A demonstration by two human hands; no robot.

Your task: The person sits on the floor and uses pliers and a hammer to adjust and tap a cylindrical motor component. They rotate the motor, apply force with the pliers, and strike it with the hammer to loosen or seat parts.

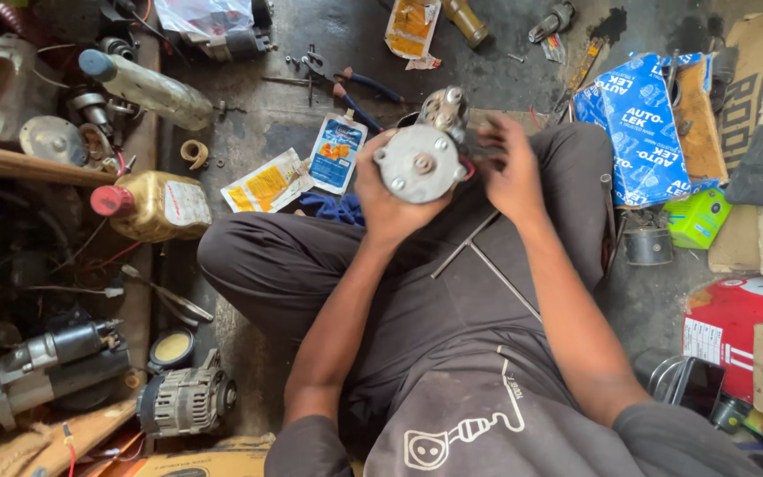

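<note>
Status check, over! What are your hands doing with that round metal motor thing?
Left hand grips round grey motor from below. Right hand at its far side, fingers on the wiring end. T-shaped metal tool resting across lap, not obstructing.

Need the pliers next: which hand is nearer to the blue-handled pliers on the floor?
Left. The left hand, holding the motor, sits just below the pliers. The right hand is on the motor's far side, farther right of them.

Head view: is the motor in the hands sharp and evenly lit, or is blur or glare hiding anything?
Head view: soft, even light, no harsh glare; the motor in the left hand is fairly sharp, the right hand slightly blurred; edges bend with wide-angle distortion, and the left-side clutter sits in shadow.
</note>
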